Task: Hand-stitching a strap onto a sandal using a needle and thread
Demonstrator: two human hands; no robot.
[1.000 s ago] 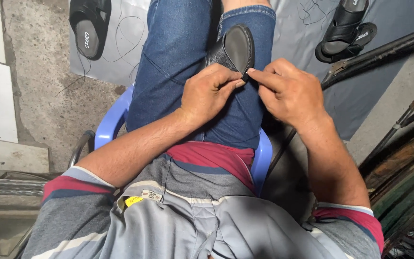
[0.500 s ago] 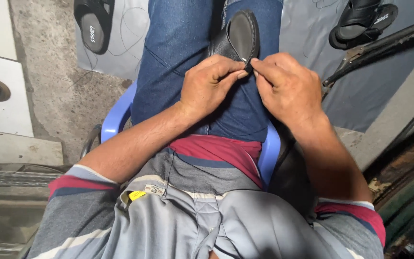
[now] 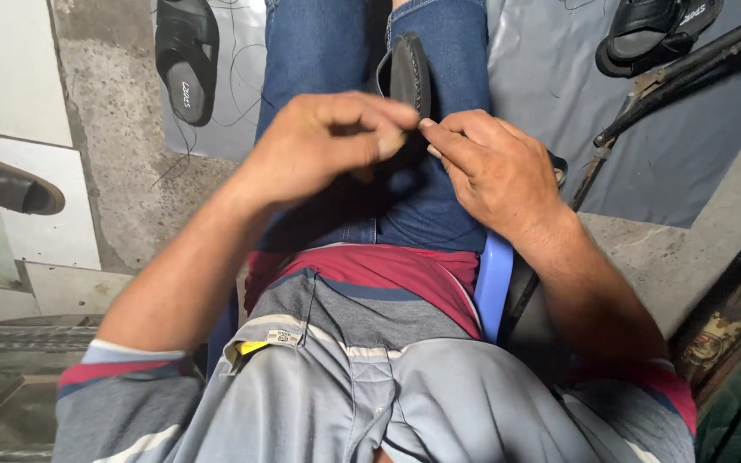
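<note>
A black shoe stands on edge between my knees, against my blue jeans. My right hand grips its lower rim with fingertips pressed to the edge. My left hand hovers just left of the shoe, lifted a little and blurred. Its thumb and fingers are pinched together close to the right hand's fingertips. Whatever lies between them is too blurred to make out. The lower part of the shoe is hidden behind both hands.
I sit on a blue plastic chair. Black sandals lie on the floor at top left, top right and far left. A dark metal rod slants along the right, over a grey sheet.
My left hand has lifted off the shoe and swung up and left, fingers pinched. My right hand stays on the shoe's edge. The camera has moved closer.
</note>
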